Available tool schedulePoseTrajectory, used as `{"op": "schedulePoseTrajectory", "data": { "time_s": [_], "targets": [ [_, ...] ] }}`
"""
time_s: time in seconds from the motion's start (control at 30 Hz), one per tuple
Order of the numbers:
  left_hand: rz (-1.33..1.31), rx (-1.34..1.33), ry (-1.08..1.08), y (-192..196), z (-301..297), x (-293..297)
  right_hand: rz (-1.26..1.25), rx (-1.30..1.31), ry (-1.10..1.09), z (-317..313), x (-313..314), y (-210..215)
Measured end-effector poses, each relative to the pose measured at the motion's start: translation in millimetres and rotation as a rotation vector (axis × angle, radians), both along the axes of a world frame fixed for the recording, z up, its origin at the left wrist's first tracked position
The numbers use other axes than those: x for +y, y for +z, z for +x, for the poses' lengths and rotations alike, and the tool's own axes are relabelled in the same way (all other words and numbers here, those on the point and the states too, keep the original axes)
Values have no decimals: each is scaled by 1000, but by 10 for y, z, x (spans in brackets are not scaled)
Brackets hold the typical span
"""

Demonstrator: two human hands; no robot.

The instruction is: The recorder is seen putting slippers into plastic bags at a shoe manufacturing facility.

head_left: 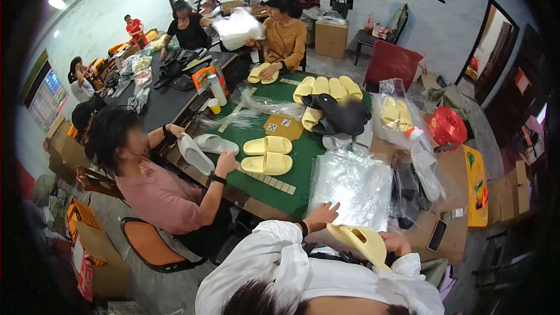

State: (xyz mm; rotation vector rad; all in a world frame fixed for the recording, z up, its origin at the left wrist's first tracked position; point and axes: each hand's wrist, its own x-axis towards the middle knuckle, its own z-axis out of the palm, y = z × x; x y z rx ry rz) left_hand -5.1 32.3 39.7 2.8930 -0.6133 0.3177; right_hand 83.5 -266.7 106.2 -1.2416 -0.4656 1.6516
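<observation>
My left hand (322,216) is at the near left edge of a stack of clear plastic bags (353,184), its fingers spread and holding nothing. Close to my chest, a pale yellow slide slipper (363,244) is tilted on edge, and what looks like a second one lies against it. My right hand (398,244) grips it from the right side; its fingers are partly hidden behind the slipper. A pair of yellow slippers (267,155) lies on the green mat (298,178), left of the bags. Beyond the bags, black slippers (338,114) rest on grey ones.
More yellow slippers (326,87) line the mat's far side. On the right are bagged slippers (396,114), a red roll of ribbon (447,128) and a phone (436,236). A co-worker at left holds grey slippers (198,153); another across handles a plastic bag (238,28).
</observation>
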Motion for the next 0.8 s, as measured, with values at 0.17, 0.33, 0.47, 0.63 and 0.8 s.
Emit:
{"op": "schedulePoseTrajectory", "data": {
  "time_s": [0.17, 0.33, 0.47, 0.63, 0.8],
  "targets": [
    [-211, 214, 60, 123, 156, -72, -34, 21, -69, -230, 26, 318],
    [-170, 374, -124, -201, 166, -118, -1, -156, -26, -220, -25, 54],
    [-488, 393, 26, -310, 211, -193, -15, -273, -99, -230, -10, 120],
    [-1499, 604, 139, -144, 251, -339, -292, -684, -180, -230, 92, 144],
    [-897, 235, 248, 232, 267, -454, -117, -730, -529, -240, 90, -199]
  ]
}}
